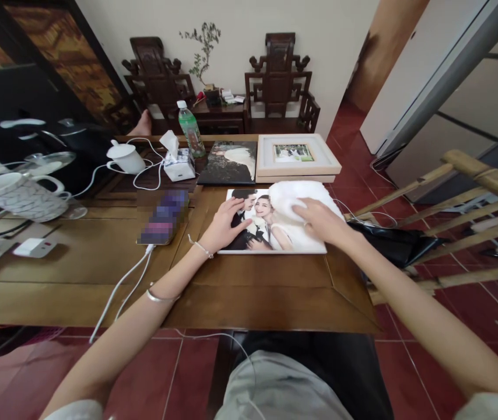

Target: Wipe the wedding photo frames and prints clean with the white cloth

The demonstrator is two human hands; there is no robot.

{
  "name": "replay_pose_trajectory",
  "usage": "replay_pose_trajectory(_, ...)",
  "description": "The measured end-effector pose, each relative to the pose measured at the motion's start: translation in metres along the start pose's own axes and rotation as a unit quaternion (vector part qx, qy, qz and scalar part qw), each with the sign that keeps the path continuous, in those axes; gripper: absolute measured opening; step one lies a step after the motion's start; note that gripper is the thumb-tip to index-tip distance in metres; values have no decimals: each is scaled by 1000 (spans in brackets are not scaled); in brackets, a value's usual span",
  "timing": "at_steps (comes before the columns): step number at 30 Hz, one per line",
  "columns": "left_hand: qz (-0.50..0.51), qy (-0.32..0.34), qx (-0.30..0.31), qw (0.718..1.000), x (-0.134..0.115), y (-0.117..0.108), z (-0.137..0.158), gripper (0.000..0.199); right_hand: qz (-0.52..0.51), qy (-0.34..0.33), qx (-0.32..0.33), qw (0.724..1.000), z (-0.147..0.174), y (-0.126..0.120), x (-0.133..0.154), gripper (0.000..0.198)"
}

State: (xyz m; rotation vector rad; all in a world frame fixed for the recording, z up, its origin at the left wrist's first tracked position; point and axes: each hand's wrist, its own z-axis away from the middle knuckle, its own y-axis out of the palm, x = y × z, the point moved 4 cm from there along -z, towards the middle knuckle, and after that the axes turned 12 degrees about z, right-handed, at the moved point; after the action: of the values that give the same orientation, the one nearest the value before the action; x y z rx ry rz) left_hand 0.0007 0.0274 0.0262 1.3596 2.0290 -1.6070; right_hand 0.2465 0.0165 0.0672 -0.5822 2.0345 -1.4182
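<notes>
A wedding photo panel lies flat on the wooden table in front of me. My left hand rests on its left side, thumb and fingers spread, holding nothing. Over the panel's upper right part is a fluffy white cloth. My right hand grips this cloth against the panel; its fingers are slightly blurred and partly sunk in the white pile. The cloth hides the panel's top right corner.
Behind the panel lie a dark photo panel and a light wooden picture frame. Leftward are a phone on a white cable, a tissue box, a green-labelled bottle, a lidded cup and a mug. A wooden chair stands right.
</notes>
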Motion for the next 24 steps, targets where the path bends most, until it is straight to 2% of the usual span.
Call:
replay_pose_trajectory(4,19,-19,-14,1000,2,-2,-3,48,41,26,34,998,-29,5,-26,54)
replay_pose_trajectory(7,29,-20,-7,999,2,-1,-3,49,52,26,39,998,-28,4,-25,54)
replay_pose_trajectory(10,38,-23,-6,999,4,0,-2,50,33,3,23,999,-3,-4,-3,52)
replay_pose_trajectory(15,36,-33,-1,999,5,4,1,56,-15,-59,-17,998,62,-32,53,48)
replay_pose_trajectory(18,26,-33,3,999,3,5,2,57,-22,-70,-26,997,78,-40,67,47)
replay_pose_trajectory(21,22,-29,4,999,3,5,2,57,-9,-58,-24,998,64,-33,55,45)
replay_pose_trajectory(24,20,-26,8,999,4,4,2,59,11,-10,-13,1000,31,-17,26,45)
